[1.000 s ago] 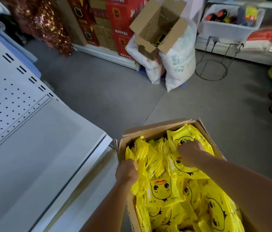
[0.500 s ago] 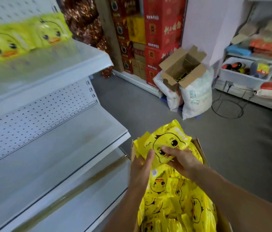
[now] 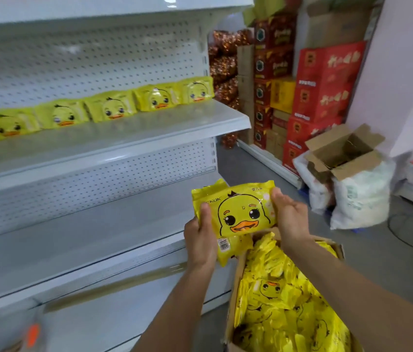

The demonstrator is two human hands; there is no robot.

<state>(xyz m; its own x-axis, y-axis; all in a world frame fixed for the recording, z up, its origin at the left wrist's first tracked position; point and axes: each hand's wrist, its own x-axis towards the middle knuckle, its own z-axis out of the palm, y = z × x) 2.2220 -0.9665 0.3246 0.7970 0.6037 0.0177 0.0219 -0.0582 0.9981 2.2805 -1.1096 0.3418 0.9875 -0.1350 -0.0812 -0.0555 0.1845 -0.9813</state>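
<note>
Well, glossy flat yellow pkt (image 3: pixel 241 212)

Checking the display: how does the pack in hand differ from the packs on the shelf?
The held pack is gripped by left hand and right hand; the shelf packs stand untouched in a row. The held pack is near the carton; the shelf packs stand back on the shelf. All show yellow ducks.
</note>
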